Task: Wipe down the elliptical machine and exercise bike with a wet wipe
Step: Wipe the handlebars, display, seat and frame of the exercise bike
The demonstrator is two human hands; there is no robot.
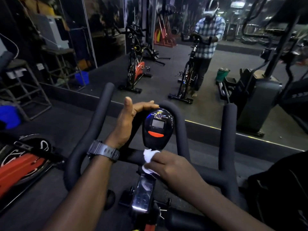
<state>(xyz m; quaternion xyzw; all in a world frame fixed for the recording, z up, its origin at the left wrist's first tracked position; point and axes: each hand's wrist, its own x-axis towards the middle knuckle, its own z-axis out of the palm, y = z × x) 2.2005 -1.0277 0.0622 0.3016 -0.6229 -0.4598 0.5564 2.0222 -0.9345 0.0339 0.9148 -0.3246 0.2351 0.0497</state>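
My left hand [128, 120] rests open against the bike [100, 130] console [157, 127], labelled "SCAN" and "CAL", at its 10 o'clock. At 6 o'clock below it, my right hand [170, 165] grips the white wipe [149, 156] on the handlebar stem.

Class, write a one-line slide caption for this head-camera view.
Right hand presses a white wet wipe below the exercise bike's console while the left hand steadies its top.

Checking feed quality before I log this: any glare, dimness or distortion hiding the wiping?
Head view: dim gym; wet wipe under the right hand reads clearly; glare streaks on the chrome stem; wide-angle bending at the edges; console sharp, left hand on it.
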